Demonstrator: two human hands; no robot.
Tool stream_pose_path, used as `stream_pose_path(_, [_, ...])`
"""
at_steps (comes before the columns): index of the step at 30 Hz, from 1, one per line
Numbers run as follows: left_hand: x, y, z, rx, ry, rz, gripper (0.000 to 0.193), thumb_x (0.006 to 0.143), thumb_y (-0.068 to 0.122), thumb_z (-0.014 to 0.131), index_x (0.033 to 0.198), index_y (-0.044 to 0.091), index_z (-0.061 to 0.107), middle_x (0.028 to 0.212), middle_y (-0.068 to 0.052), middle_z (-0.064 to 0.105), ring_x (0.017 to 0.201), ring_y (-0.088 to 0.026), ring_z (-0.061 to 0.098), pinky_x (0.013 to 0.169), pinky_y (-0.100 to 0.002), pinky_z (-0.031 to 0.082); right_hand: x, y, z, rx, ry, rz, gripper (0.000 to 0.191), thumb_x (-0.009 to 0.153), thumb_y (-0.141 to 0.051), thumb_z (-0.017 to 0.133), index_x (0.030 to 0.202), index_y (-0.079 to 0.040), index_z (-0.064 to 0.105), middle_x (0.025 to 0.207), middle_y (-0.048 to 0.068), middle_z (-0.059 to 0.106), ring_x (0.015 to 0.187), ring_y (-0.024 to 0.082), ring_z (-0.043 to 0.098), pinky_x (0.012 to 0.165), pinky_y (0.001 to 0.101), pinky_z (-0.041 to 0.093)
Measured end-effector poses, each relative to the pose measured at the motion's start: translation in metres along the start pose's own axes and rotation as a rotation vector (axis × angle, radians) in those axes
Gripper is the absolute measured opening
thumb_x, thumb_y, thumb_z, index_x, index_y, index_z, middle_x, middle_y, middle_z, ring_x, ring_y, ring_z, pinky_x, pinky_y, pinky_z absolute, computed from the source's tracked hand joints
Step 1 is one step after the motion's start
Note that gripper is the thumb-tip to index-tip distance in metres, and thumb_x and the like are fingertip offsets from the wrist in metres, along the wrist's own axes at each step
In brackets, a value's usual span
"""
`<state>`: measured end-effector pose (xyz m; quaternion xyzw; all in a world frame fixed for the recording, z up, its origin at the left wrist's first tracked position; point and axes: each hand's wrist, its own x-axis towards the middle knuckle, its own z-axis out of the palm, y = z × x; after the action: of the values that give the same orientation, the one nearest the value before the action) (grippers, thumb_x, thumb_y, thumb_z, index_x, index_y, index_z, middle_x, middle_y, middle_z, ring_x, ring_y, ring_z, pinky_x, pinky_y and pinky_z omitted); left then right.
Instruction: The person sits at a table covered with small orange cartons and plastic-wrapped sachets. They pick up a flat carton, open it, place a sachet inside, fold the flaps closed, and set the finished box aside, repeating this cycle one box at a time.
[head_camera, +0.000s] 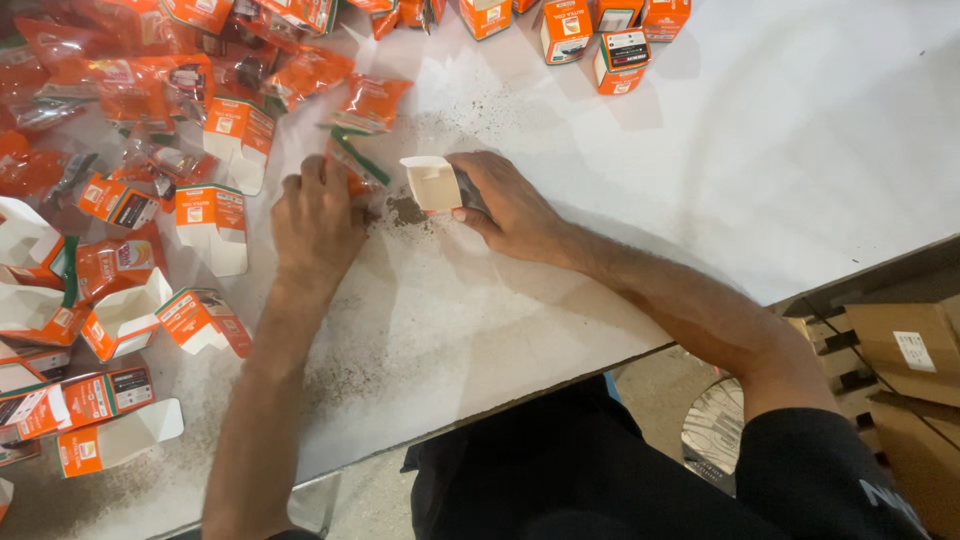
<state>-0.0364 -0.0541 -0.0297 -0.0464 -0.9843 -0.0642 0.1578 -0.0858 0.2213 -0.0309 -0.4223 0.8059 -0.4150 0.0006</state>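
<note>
My right hand (510, 205) grips a small open carton (432, 183), white inside, with its open flap pointing left, resting on the white table (760, 150). My left hand (318, 222) lies knuckles up just left of it, closed on an orange plastic packet with a green strip (356, 160) that sticks out past the fingers. Dark grit is scattered on the table between and below the hands.
A heap of orange plastic packets (120, 70) fills the far left. Several open orange-and-white cartons (212, 225) lie along the left side. Closed cartons (620, 55) stand at the far edge. Brown cardboard boxes (900, 350) sit below the table's right edge.
</note>
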Motion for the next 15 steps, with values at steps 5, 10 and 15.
stream_pose_path(5, [-0.019,0.012,-0.029,-0.554,0.060,-0.112,0.046,0.090,-0.003,0.072,0.132,0.000,0.053,0.109,-0.016,0.063,0.091,-0.033,0.069,0.080,-0.043,0.057,0.000,-0.001,-0.003,-0.017,-0.016,-0.016,0.059,0.089,-0.010,0.079,0.140,-0.003,0.048,0.136,0.018,0.057,0.130,0.041,0.052,0.110,0.0506,0.042])
stream_pose_path(10, [-0.038,0.057,-0.016,-0.984,0.467,0.250,0.049,0.089,-0.012,0.076,0.127,0.006,0.051,0.126,-0.023,0.057,0.120,-0.035,0.066,0.098,-0.042,0.060,0.001,-0.006,-0.004,-0.039,-0.032,0.003,0.059,0.080,-0.008,0.082,0.133,-0.003,0.056,0.131,0.017,0.062,0.124,0.039,0.057,0.105,0.0487,0.047])
stream_pose_path(15, [-0.024,0.069,0.005,-0.574,0.415,0.389,0.054,0.084,0.007,0.089,0.126,0.000,0.057,0.125,-0.020,0.061,0.142,-0.050,0.048,0.119,-0.070,0.035,0.002,-0.007,-0.001,0.010,-0.045,0.021,0.062,0.079,-0.006,0.081,0.136,-0.005,0.056,0.129,0.017,0.063,0.122,0.040,0.059,0.102,0.0490,0.050])
